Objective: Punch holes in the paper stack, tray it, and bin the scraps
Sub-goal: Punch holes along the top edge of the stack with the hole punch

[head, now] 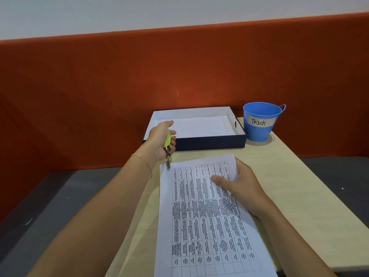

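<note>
A: Nearest the camera: paper stack [209,222], printed tables face up, lying on the desk [299,186]. Right hand [245,188] flat on its far right corner, fingers spread, pinning rather than gripping.

B: And at the stack's far left corner?

A: Left hand [159,138] wrapped tight around a yellow-handled hole punch [167,154], metal nose touching the corner's edge. Impossible to tell whether bitten through yet.

B: Beyond the stack?

A: Tray [211,143], navy outside and white inside, just behind the stack's far edge. Blue bucket [259,124] labelled "Trash" beside the tray, behind the stack's right side.

B: Risks from here?

A: Likely a crooked or ragged hole if sheets fan out under light pinning; possibly too thick a stack for one squeeze. Scraps probably scattered over the desk, well apart from the bucket.
</note>
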